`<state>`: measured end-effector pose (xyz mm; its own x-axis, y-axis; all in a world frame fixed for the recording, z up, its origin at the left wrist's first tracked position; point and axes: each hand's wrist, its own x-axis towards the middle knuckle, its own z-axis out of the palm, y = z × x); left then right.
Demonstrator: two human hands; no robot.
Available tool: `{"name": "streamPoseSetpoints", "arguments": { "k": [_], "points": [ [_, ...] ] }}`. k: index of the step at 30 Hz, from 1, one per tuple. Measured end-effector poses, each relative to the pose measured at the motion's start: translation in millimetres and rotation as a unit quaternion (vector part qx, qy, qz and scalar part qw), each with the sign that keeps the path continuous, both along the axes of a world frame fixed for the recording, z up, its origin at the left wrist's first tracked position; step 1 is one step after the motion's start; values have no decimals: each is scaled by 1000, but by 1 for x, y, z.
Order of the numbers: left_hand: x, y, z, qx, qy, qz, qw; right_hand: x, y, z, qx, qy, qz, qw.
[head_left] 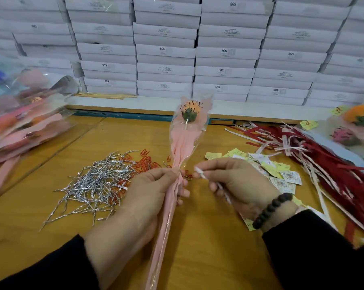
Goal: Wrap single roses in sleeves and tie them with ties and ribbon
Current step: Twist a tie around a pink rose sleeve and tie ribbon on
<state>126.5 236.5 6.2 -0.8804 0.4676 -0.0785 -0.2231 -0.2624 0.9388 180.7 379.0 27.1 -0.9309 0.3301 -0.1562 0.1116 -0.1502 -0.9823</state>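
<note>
Far left of the left hand's grip, a heap of wrapped roses [24, 120] lies on the desk [208, 237]. Nearer, just left of that grip, sits a pile of silver ties [93, 185] with red clips [144, 162] beside it. The left hand [153, 191] is clamped around the gathered neck of the pink sleeve [182, 143], which stands upright with the rose [189, 113] inside at the top. The right hand [237, 185] pinches a pale ribbon [200, 172] just beside the sleeve. Right of it lie yellow tags [271, 167] and red ribbons [327, 162].
</note>
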Motion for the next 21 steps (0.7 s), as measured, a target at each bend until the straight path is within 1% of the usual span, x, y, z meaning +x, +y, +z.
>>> {"name": "streamPoseSetpoints", "arguments": {
  "k": [4, 8, 12, 15, 19, 21],
  "points": [
    [1, 0, -1, -10, 15, -9, 1000, -5, -16, -10, 7, -15, 31, 999],
    [2, 1, -3, -13, 16, -14, 1000, -8, -21, -16, -18, -23, 38, 999],
    [-1, 0, -6, -44, 23, -9, 999, -6, -20, -15, -12, -18, 32, 999],
    [0, -1, -5, -53, 24, -26, 998, -4, -19, -13, -7, -15, 30, 999],
    [1, 0, -4, -46, 24, -44, 998, -1, -18, -10, -4, -7, 92, 996],
    [1, -1, -3, -40, 20, -50, 998, 0, -17, -9, -21, -1, 120, 993]
  ]
}}
